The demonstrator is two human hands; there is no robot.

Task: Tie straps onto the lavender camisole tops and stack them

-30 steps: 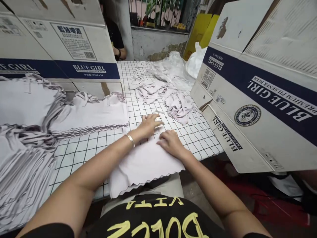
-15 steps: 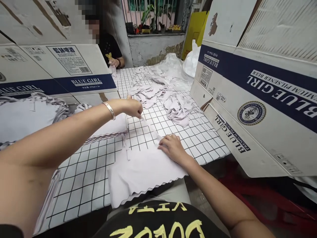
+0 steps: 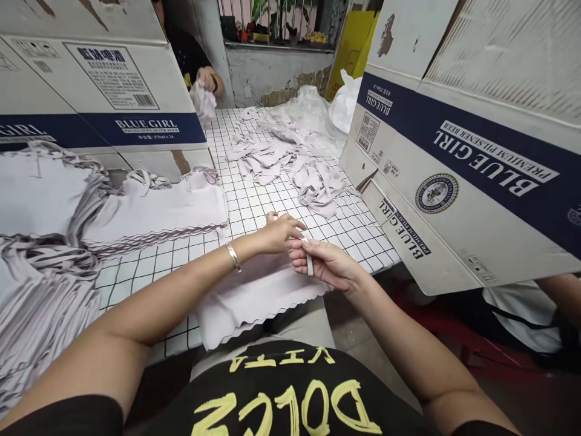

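Observation:
A pale pink garment [image 3: 258,300] with a wavy lower edge lies over the table's near edge and my lap. My right hand [image 3: 324,263] is turned partly palm up above it, thumb and fingers closed on a narrow pale strap [image 3: 310,265], part of which hangs across the fingers. Right beside it, my left hand [image 3: 279,234] reaches over with bent fingers that meet the same strap at the right thumb. Its thumb tip is mostly hidden. A silver bangle [image 3: 233,257] circles my left wrist.
Stacked pale garments [image 3: 154,212] lie at left before a white carton [image 3: 145,130]. Another carton [image 3: 454,157] leans in at right. Crumpled pale pieces [image 3: 318,184] and clear plastic [image 3: 308,109] lie farther back on the checked table [image 3: 245,212]. Another person's hand [image 3: 207,79] holds pale fabric.
My left hand swung out left with a strap stretched between the hands, then came back beside the right. My right hand has lifted off the garment and turned up, strap in its fingers.

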